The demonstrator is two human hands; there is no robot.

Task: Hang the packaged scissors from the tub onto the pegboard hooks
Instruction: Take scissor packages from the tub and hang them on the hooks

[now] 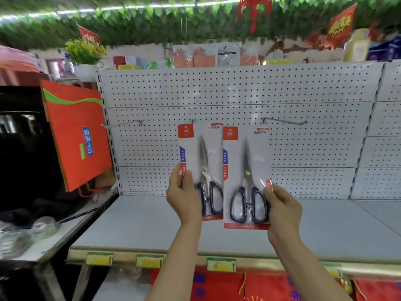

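Before pegboard (238,90): each hand pinches scissors pack edge.

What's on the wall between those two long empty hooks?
In the head view, between the left hook and right hook sits a middle hook, hidden by the left scissors pack.

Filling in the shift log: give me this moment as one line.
left hand: holds scissors pack | right hand: holds second pack | pegboard hooks: none of three carries a pack

grey shelf (152,224) under leafy garland (152,22), shop aisle
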